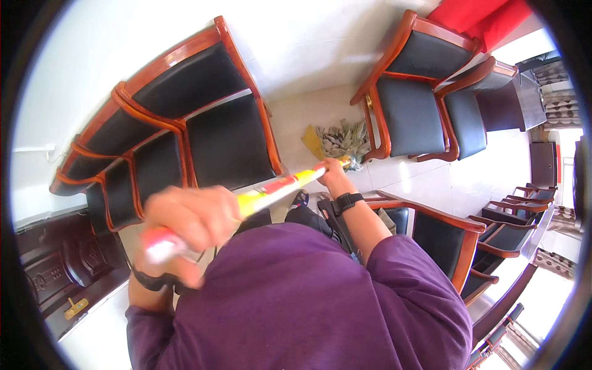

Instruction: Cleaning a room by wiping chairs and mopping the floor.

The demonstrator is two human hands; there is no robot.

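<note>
Mopping seems to be under way; how much floor point(407, 176) is done or left cannot be told. The left hand point(200, 213), blurred, and the right hand point(333, 172) both wrap the handle of the mop point(268, 195). Beyond the right hand, its greyish strands point(341, 139) lie bunched; between the hands, the handle shows yellow, red and white.

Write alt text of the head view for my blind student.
A person in a purple shirt grips a yellow and red mop handle, left hand near its upper end, right hand further down. Grey mop strands lie on the floor among black-seated wooden chairs.
</note>
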